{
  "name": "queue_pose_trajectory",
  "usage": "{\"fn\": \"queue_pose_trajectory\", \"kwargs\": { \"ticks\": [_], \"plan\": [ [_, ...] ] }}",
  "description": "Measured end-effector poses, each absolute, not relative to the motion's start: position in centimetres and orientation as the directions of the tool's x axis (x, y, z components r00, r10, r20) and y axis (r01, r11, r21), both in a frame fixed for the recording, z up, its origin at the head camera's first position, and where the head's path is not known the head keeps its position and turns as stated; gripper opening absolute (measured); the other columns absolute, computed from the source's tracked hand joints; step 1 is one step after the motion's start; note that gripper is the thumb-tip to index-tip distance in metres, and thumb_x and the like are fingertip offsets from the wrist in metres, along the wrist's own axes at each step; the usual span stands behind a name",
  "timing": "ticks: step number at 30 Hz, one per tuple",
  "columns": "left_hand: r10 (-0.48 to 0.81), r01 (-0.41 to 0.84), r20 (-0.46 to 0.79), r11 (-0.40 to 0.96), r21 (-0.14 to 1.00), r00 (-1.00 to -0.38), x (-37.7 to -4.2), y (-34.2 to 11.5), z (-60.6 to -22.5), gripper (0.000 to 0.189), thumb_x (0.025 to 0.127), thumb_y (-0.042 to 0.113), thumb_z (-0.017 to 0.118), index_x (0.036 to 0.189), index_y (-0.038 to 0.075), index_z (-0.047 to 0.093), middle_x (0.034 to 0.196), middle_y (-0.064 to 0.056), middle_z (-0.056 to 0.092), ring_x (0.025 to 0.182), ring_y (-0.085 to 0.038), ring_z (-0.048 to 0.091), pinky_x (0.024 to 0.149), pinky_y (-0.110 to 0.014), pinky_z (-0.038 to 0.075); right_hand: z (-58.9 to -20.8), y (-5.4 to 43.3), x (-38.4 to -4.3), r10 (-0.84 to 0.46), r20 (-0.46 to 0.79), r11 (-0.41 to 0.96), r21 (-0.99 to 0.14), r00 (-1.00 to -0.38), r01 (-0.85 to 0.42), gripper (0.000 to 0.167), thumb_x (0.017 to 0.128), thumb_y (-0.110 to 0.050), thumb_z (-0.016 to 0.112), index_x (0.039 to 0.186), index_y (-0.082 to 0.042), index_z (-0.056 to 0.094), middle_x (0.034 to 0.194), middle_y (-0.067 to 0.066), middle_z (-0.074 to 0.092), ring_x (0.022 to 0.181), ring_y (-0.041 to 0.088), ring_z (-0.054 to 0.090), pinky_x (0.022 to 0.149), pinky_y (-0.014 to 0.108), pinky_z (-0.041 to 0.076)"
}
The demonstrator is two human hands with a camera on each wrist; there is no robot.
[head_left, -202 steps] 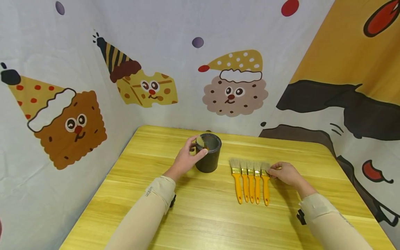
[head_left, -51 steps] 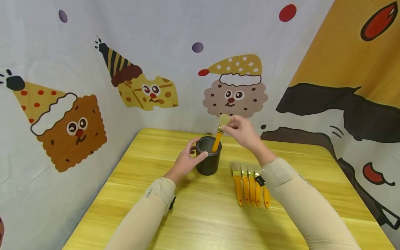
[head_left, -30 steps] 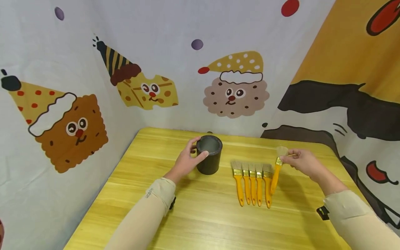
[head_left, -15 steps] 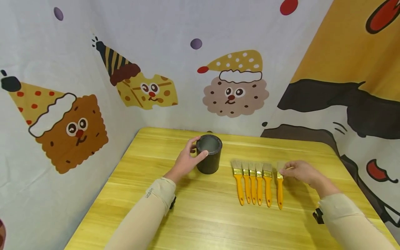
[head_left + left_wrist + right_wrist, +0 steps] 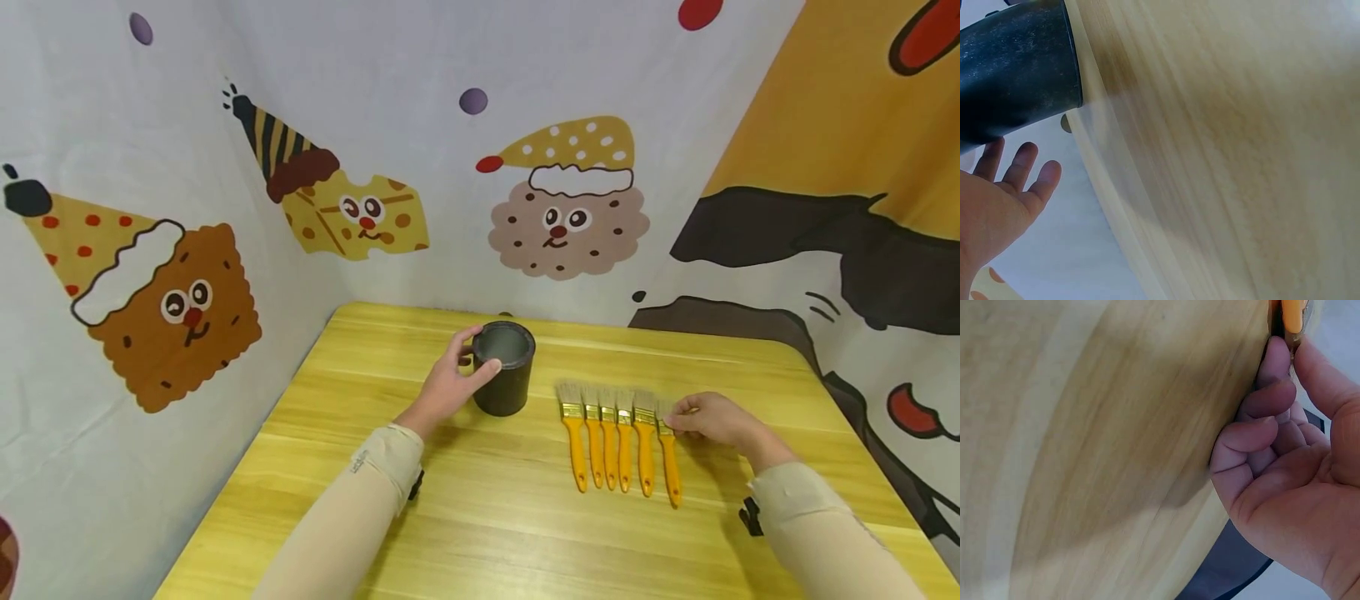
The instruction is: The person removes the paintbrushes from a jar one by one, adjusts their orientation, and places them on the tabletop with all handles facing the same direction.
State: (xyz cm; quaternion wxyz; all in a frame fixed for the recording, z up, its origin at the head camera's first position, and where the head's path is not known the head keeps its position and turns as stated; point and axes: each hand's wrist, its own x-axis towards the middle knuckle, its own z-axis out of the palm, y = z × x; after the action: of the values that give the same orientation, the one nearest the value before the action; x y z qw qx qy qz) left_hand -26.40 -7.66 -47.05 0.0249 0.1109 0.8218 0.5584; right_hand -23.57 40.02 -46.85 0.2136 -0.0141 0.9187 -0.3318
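Observation:
A black bucket (image 5: 505,392) stands upright at the back middle of the table; no brush shows inside it. My left hand (image 5: 448,383) holds it by the left side, thumb and forefinger at the rim. In the left wrist view, the other fingers (image 5: 1042,184) spread below the bucket (image 5: 1019,65). My right hand (image 5: 712,418) pinches a paintbrush (image 5: 671,467) near its metal ferrule, its orange handle lying on the table. Left of it, several similar paintbrushes (image 5: 645,454) lie side by side, bristles away from me. The right wrist view catches only a bit of orange handle (image 5: 1293,314).
The wooden table (image 5: 450,525) has its back edge close to a white curtain (image 5: 420,67) printed with cartoon food. A second cloth side (image 5: 60,467) stands along the left edge.
My right hand has carried the paintbrush from the bucket to the right, laid it down, and shifted its bristle end left toward the row. My left hand has stayed on the bucket.

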Motion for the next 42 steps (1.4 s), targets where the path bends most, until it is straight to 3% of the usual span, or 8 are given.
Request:
{"fn": "queue_pose_trajectory", "kwargs": {
  "ticks": [13,29,36,42],
  "plan": [
    [0.204,0.160,0.093,0.345,0.925,-0.975,-26.5,-7.5,-47.4,0.070,0.096,0.067,0.070,0.157,0.058,0.035,0.156,-0.008,0.057,0.135,-0.035,0.055,0.108,-0.059,0.051,-47.7,40.8,-24.4,-0.179,-0.433,0.714,-0.675,-0.884,0.186,0.035,0.107,-0.033,0.069,0.114,0.001,0.067,0.090,0.004,0.067,0.076,0.016,0.057,0.065,0.028,0.051],
    [0.204,0.158,0.093,0.329,0.931,-0.974,-26.4,-7.4,-47.6,0.070,0.097,0.064,0.071,0.157,0.056,0.036,0.156,-0.010,0.056,0.137,-0.036,0.056,0.110,-0.061,0.051,-49.6,42.1,-24.8,-0.208,-0.469,0.561,-0.776,-0.858,0.289,0.035,0.108,-0.030,0.068,0.120,0.002,0.067,0.088,-0.001,0.071,0.074,0.009,0.063,0.068,0.026,0.059],
    [0.198,0.148,0.082,0.345,0.927,-0.977,-26.4,-7.4,-47.6,0.070,0.097,0.065,0.070,0.157,0.057,0.035,0.154,-0.008,0.058,0.135,-0.036,0.056,0.108,-0.061,0.051,-50.4,42.9,-24.7,-0.213,-0.473,0.480,-0.813,-0.855,0.331,0.041,0.108,-0.034,0.067,0.130,0.001,0.064,0.095,-0.005,0.075,0.082,0.007,0.069,0.076,0.026,0.062],
    [0.192,0.151,0.084,0.365,0.919,-0.978,-26.5,-7.4,-47.5,0.068,0.097,0.066,0.069,0.156,0.060,0.034,0.155,-0.007,0.057,0.136,-0.035,0.056,0.109,-0.061,0.050,-50.4,43.0,-24.9,-0.206,-0.477,0.433,-0.827,-0.855,0.357,0.036,0.107,-0.036,0.068,0.126,-0.004,0.068,0.094,-0.005,0.076,0.081,0.008,0.071,0.077,0.028,0.063]
  ]
}}
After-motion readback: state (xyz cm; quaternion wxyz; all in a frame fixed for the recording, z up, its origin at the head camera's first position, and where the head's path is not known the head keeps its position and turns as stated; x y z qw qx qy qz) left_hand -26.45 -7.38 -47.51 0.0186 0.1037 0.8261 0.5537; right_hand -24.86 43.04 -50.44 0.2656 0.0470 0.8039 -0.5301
